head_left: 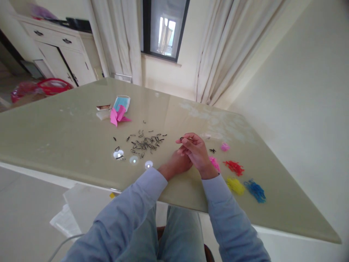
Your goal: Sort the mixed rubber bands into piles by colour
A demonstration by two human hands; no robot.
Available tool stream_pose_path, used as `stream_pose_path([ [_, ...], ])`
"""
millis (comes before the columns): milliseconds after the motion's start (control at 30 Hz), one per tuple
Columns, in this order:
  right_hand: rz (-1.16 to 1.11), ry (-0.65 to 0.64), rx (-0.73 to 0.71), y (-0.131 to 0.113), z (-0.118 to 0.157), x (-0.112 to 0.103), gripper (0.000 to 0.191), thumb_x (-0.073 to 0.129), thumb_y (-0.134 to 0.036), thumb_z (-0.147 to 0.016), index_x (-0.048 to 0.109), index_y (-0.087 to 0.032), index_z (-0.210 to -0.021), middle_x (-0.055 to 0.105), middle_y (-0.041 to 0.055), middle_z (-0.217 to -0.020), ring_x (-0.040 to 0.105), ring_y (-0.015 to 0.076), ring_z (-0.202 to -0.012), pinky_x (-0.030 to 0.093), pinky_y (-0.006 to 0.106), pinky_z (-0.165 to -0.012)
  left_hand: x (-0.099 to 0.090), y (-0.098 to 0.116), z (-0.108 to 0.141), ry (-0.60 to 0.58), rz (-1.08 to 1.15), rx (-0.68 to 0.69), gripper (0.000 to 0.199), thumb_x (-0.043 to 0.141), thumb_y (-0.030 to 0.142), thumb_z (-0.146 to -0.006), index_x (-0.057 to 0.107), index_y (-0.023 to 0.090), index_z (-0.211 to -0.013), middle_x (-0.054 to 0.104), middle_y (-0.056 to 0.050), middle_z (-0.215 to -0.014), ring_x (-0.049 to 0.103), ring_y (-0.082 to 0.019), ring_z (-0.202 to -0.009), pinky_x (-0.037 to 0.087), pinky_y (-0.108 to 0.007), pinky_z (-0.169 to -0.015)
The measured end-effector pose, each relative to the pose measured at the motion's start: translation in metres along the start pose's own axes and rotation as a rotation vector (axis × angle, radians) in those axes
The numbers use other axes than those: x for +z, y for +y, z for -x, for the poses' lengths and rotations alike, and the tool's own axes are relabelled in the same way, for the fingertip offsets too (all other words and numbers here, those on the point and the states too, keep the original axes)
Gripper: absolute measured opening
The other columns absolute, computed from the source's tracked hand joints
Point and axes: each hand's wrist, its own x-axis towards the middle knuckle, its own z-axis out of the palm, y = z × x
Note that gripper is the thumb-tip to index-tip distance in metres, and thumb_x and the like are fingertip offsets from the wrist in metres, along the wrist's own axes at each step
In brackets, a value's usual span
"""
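Note:
My right hand (198, 152) is closed, its thumb and fingertips pinching a small black rubber band (181, 138) above the table. Close under it is my left hand (177, 162), whose fingers are mostly hidden behind the right hand. To the left of both hands lies a loose pile of small black rubber bands (147, 144), with a few strays around it. A little bunch of black bands (212, 150) rests right of my right hand. Beside that hand, partly covered by it, is a heap of pink bands (215, 163).
Red strands (234, 167), yellow strands (235, 185) and blue strands (255, 190) lie in heaps at the right. A small pink roll (225, 146) sits behind them. Pink paper (119, 115) and a blue face mask (121, 103) lie at the back left of the glossy table (68, 134).

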Motion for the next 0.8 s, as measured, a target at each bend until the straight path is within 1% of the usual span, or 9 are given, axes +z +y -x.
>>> stream_pose_path([
  [100,-0.030,-0.031,-0.022,0.000,0.006,0.005,0.048,0.083,-0.054,-0.063,0.057,-0.023,-0.087,0.076,0.0005,-0.079,0.064,0.0112,-0.049,0.050,0.020,-0.044,0.005,-0.003,0.000,-0.038,-0.069,-0.011,0.028,0.043,0.014,-0.090,0.063,0.008,-0.109,0.066,-0.018,-0.114,0.058,-0.034,-0.109,0.047,-0.042,-0.093],
  [200,-0.016,-0.029,-0.042,-0.001,0.010,0.005,0.045,0.081,-0.056,-0.065,0.059,-0.022,-0.087,0.075,0.0005,-0.075,0.062,0.0101,-0.047,0.045,0.019,-0.041,0.004,-0.004,0.000,-0.050,-0.098,-0.020,0.026,0.043,0.016,-0.091,0.063,0.008,-0.105,0.068,-0.017,-0.107,0.061,-0.032,-0.101,0.049,-0.039,-0.087],
  [333,0.134,0.053,-0.101,-0.014,0.014,-0.014,0.038,0.075,-0.053,-0.073,0.063,-0.021,-0.089,0.075,0.0026,-0.077,0.060,0.0098,-0.047,0.042,0.019,-0.041,-0.007,-0.001,0.002,-0.071,-0.134,0.008,0.021,0.047,0.019,-0.090,0.066,0.013,-0.096,0.070,-0.014,-0.096,0.065,-0.027,-0.090,0.050,-0.037,-0.081],
  [433,0.414,0.163,-0.156,-0.030,0.014,-0.048,0.031,0.071,-0.046,-0.077,0.066,-0.019,-0.091,0.075,0.0052,-0.082,0.063,0.0116,-0.050,0.041,0.021,-0.042,-0.013,0.000,0.003,-0.080,-0.137,0.060,0.023,0.046,0.020,-0.090,0.069,0.019,-0.095,0.071,-0.010,-0.094,0.066,-0.024,-0.087,0.049,-0.034,-0.080],
  [500,0.721,0.289,-0.127,-0.040,0.014,-0.078,0.027,0.067,-0.042,-0.079,0.069,-0.017,-0.091,0.075,0.0066,-0.085,0.061,0.0118,-0.046,0.039,0.022,-0.041,-0.015,0.000,0.004,-0.084,-0.140,0.077,0.025,0.046,0.019,-0.090,0.070,0.020,-0.096,0.072,-0.009,-0.096,0.066,-0.023,-0.090,0.049,-0.033,-0.081],
  [567,1.085,0.386,-0.089,-0.047,0.014,-0.106,0.020,0.063,-0.033,-0.081,0.072,-0.018,-0.088,0.076,0.0069,-0.088,0.062,0.0123,-0.048,0.043,0.025,-0.047,-0.014,0.000,0.003,-0.083,-0.137,0.073,0.027,0.046,0.019,-0.090,0.071,0.020,-0.100,0.072,-0.009,-0.099,0.066,-0.023,-0.093,0.049,-0.032,-0.082],
  [667,1.424,0.395,0.007,-0.049,0.013,-0.135,0.018,0.059,-0.024,-0.082,0.076,-0.019,-0.084,0.076,0.0076,-0.087,0.069,0.0189,-0.071,0.047,0.027,-0.061,-0.013,0.000,0.003,-0.084,-0.133,0.061,0.027,0.046,0.019,-0.090,0.071,0.019,-0.102,0.072,-0.009,-0.102,0.066,-0.022,-0.095,0.049,-0.032,-0.084],
  [733,1.524,0.373,0.059,-0.046,0.013,-0.144,0.019,0.059,-0.023,-0.082,0.078,-0.020,-0.085,0.077,0.0079,-0.089,0.070,0.0213,-0.082,0.048,0.028,-0.067,-0.014,0.000,0.003,-0.088,-0.130,0.054,0.027,0.046,0.019,-0.090,0.071,0.019,-0.101,0.072,-0.009,-0.101,0.066,-0.022,-0.095,0.049,-0.032,-0.084],
  [800,1.582,0.338,0.105,-0.041,0.013,-0.146,0.020,0.060,-0.023,-0.082,0.079,-0.022,-0.086,0.077,0.0076,-0.091,0.070,0.0218,-0.085,0.047,0.028,-0.068,-0.014,0.000,0.003,-0.086,-0.125,0.054,0.027,0.046,0.019,-0.090,0.071,0.019,-0.100,0.073,-0.009,-0.101,0.066,-0.021,-0.095,0.049,-0.032,-0.085],
])
